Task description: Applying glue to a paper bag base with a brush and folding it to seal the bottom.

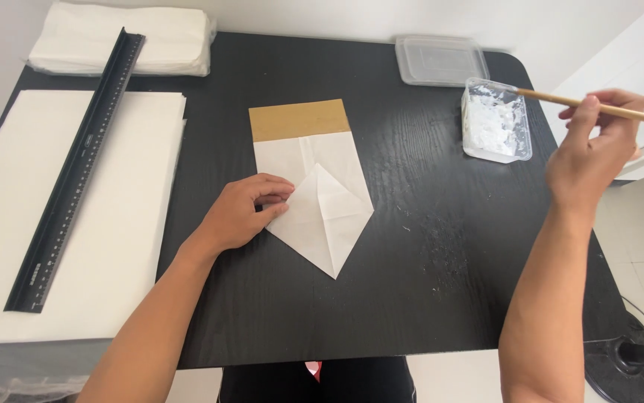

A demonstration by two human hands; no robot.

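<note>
A folded white paper piece (pixel 325 213) with a brown strip (pixel 299 119) at its far end lies in the middle of the black table (pixel 426 283). Its near end is folded to a point. My left hand (pixel 243 213) presses on the paper's left fold with its fingertips. My right hand (pixel 594 149) is raised at the right and holds a thin wooden brush (pixel 598 107). The brush tip reaches into a clear plastic tub of white paste (pixel 495 121).
A long black ruler (pixel 76 172) lies on a stack of white sheets (pixel 113 246) at the left. More white paper (pixel 124 41) is stacked at the back left. A clear plastic lid (pixel 440 60) sits at the back. White smears mark the table at the right.
</note>
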